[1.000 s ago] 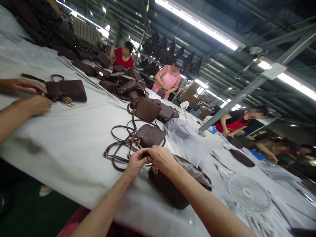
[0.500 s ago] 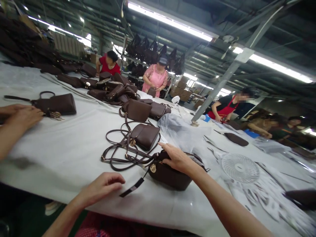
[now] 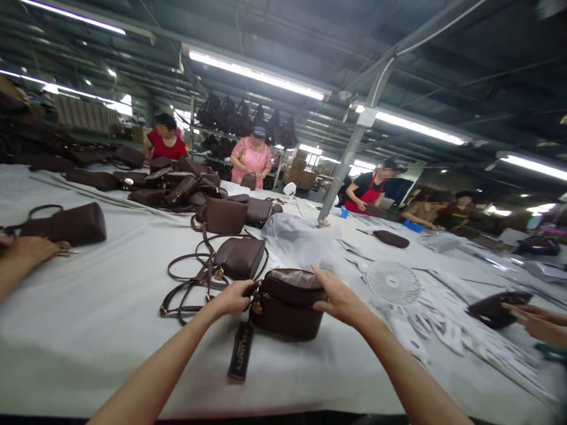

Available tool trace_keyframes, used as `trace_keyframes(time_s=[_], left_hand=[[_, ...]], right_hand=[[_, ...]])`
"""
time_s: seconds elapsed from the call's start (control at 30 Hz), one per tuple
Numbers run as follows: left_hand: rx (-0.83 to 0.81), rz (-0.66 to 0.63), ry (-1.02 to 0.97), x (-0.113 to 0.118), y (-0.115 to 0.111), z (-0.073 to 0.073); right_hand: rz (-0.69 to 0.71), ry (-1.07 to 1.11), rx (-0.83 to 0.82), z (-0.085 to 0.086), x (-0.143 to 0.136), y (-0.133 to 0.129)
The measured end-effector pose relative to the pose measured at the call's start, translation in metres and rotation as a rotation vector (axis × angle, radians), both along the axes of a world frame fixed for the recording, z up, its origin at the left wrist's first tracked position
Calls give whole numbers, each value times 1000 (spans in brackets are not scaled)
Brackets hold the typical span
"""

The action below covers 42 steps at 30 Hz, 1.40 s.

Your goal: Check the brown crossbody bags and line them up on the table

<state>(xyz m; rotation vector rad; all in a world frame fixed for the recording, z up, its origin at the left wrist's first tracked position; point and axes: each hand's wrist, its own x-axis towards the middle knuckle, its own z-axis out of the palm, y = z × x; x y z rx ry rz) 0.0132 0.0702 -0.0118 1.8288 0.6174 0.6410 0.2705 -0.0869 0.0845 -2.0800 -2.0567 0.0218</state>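
Observation:
A small dark brown handbag [image 3: 286, 319] stands upright before me, its top open and a pale lining [image 3: 295, 277] showing. At its left end my left hand [image 3: 234, 297] is closed in a pinch on the strap end. Below that hand hangs a black tag [image 3: 240, 353] with gold lettering. A round gold charm [image 3: 257, 307] dangles on the bag's front. My right hand [image 3: 339, 298] grips the bag's right end, thumb in front and fingers at the top edge. Just behind lies another brown handbag [image 3: 239, 258], with looped straps [image 3: 186, 268] to its left.
A heap of brown bags [image 3: 177, 183] covers the table's far left. Clear plastic [image 3: 292, 236] and a white fan [image 3: 393, 283] lie to the right. A metal post [image 3: 343, 171] rises from the table. Co-workers' hands [image 3: 31, 251] handle bags at both sides.
My left hand has moved right and up from the table to the bag's left end. The right hand has shifted to its right end. The bag's top now gapes, and the tag hangs straighter.

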Motion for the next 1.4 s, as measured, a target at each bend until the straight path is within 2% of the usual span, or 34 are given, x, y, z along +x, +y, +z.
trace_keyframes(time_s=[0.1,0.2,0.27,0.37,0.47,0.53,0.63,0.73,0.83,0.9,0.97,1.03,1.1,1.13,1.2,1.27,1.33,1.4], left_hand=[[217,58,238,-17,9,7],[405,223,401,-46,27,27],[523,359,476,-66,42,50],[664,550,521,-88,63,93],[720,678,481,-96,79,139],[709,696,420,-94,86,165],[658,603,286,-79,86,198],[620,416,99,-52,75,225],[438,36,-213,-16,52,250],[267,-212,-358,7,35,262],[116,-393,-380,27,18,270],[-33,-516,-398,39,7,270],[-165,-533,-479,43,3,264],[-219,-490,-541,41,4,259],[-314,-360,-631,32,10,247],[-386,-289,-578,19,19,234],[-395,-305,-419,5,26,221],[-302,-366,-211,-7,31,209]], right_hand=[[-36,-24,21,-13,8,-8],[6,46,26,-18,15,-13],[59,135,17,-20,20,-16],[122,224,9,-24,21,-19],[140,229,25,-32,17,-20],[125,221,38,-36,15,-22],[92,243,-20,-29,13,-25],[49,303,-121,-1,5,-22],[25,418,-18,41,-16,-6],[105,663,0,69,-37,13],[234,1041,-91,92,-58,34],[351,1293,-143,109,-75,53],[398,1410,-53,124,-80,68],[399,1446,34,131,-77,73],[378,1508,231,146,-61,77],[347,1559,410,163,-34,73],[298,1591,579,181,1,61],[222,1608,756,197,38,40]])
